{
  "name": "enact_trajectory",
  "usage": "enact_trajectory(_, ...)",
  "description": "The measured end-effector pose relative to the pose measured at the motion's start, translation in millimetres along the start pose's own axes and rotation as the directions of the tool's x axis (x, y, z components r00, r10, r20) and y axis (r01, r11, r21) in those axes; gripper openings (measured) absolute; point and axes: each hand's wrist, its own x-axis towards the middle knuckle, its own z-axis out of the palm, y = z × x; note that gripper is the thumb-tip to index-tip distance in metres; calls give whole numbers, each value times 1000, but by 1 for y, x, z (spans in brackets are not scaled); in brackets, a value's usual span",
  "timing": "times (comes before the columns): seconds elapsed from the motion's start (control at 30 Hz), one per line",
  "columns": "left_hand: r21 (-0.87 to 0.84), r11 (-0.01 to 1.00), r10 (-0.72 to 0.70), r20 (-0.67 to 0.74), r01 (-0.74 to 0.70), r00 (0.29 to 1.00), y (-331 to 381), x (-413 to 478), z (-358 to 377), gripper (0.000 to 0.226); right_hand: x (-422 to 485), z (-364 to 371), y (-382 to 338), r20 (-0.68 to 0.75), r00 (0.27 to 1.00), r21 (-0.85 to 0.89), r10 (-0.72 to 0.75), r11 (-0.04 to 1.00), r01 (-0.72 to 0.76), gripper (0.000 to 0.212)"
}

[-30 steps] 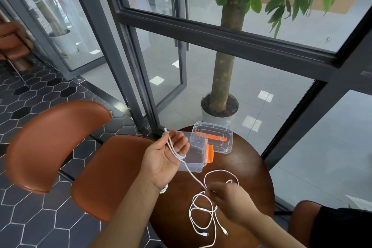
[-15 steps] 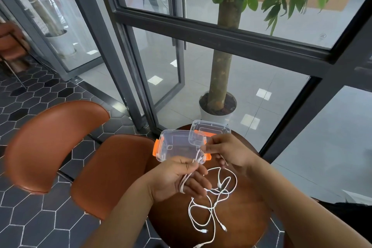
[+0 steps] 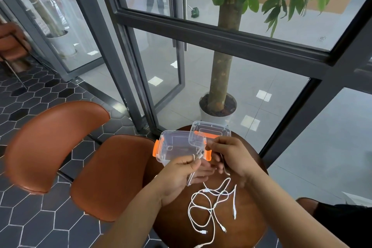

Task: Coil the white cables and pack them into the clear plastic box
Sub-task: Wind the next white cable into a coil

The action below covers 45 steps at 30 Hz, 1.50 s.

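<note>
My left hand (image 3: pixel 177 176) pinches the thin white cable (image 3: pixel 190 180), my right hand (image 3: pixel 231 159) fingers grip it; clear rectangular plastic box (image 3: pixel 175 147) lies directly above.

Dark hexagonal floor tiles (image 3: pixel 40 227) cover the left and near side, under a brown padded chair (image 3: pixel 108 177) just left of a round dark-wood table (image 3: pixel 175 225). Tall glass panes in dark metal frames (image 3: pixel 221 38) fill the far side. Beyond them, daylight falls on a pale floor (image 3: pixel 261 78) where 1 potted tree (image 3: pixel 223 70) stands.
</note>
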Motion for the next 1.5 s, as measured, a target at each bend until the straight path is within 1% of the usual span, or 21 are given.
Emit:
enact_trajectory(0.13, -153, 986, 61, -13, -63, 998, -5, 5, 0, 36, -12, 5, 0, 50, 999, 135, 7, 991, -14, 23)
enact_trajectory(0.2, -213, 971, 103, -29, -106, 994, -10, 8, 3, 35, -17, 12, 0, 27, 999, 128, -25, 992, 21, 25)
enact_trajectory(0.27, -297, 944, 113, -111, -141, 987, -11, 10, 10, 34, -20, 19, 7, -25, 992, -33, -122, 992, 121, 22)
enact_trajectory(0.3, -338, 929, 102, -151, -149, 983, -9, 11, 14, 33, -21, 22, 12, -50, 974, -247, -219, 948, 201, 20)
enact_trajectory(0.33, -373, 915, 90, -187, -156, 978, -8, 12, 18, 33, -21, 22, 19, -41, 940, -526, -337, 807, 267, 17)
enact_trajectory(0.37, -408, 897, 83, -217, -168, 973, -7, 12, 22, 34, -23, 23, 25, 24, 903, -741, -428, 599, 304, 18)
enact_trajectory(0.4, -453, 873, 77, -243, -183, 967, -7, 13, 24, 36, -26, 25, 31, 89, 877, -850, -472, 423, 314, 30)
enact_trajectory(0.43, -510, 839, 61, -259, -190, 964, -6, 14, 24, 35, -27, 27, 38, 138, 862, -878, -489, 342, 335, 45)
enact_trajectory(0.47, -559, 808, 39, -266, -187, 963, -4, 16, 24, 35, -28, 29, 44, 162, 853, -877, -497, 323, 355, 56)
enact_trajectory(0.53, -601, 781, 5, -263, -168, 965, -1, 17, 23, 38, -31, 35, 56, 169, 832, -831, -529, 377, 409, 56)
enact_trajectory(0.63, -663, 734, -11, -232, -149, 973, 2, 16, 22, 38, -32, 34, 70, 102, 794, -784, -599, 443, 435, 24)
enact_trajectory(0.7, -682, 713, -12, -244, -163, 970, 2, 17, 21, 36, -31, 30, 74, 64, 817, -760, -574, 503, 412, 21)
enact_trajectory(0.77, -683, 702, -1, -284, -202, 959, 5, 18, 18, 34, -37, 28, 74, 61, 870, -691, -490, 608, 391, 32)
enact_trajectory(0.83, -702, 677, 22, -282, -222, 959, 9, 18, 11, 33, -39, 24, 78, 76, 910, -546, -408, 747, 381, 18)
enact_trajectory(0.9, -725, 659, 45, -230, -202, 972, 13, 16, 6, 33, -38, 17, 83, 98, 947, -318, -307, 892, 322, 15)
enact_trajectory(0.97, -732, 663, 62, -157, -159, 986, 14, 13, 3, 31, -33, 7, 89, 165, 965, -153, -203, 962, 228, 20)
enact_trajectory(1.03, -747, 657, 74, -69, -101, 995, 12, 9, 2, 30, -27, -5, 91, 260, 956, -174, -137, 967, 186, 19)
enact_trajectory(1.13, -747, 664, 102, 96, 4, 990, 8, 6, -4, 34, -14, -27, 94, 359, 933, -363, -27, 917, 166, 24)
enact_trajectory(1.27, -649, 749, 78, 291, 137, 953, 2, 2, -11, 29, 1, -52, 70, 311, 949, -587, 56, 796, 146, 20)
enact_trajectory(1.4, -350, 931, -27, 211, 101, 977, 1, -3, -3, 29, 20, -50, 37, 252, 968, -748, -2, 634, 197, 20)
enact_trajectory(1.5, -106, 989, -91, 142, 107, 986, 2, -3, 3, 35, 23, -35, 13, 162, 980, -729, -113, 656, 196, 22)
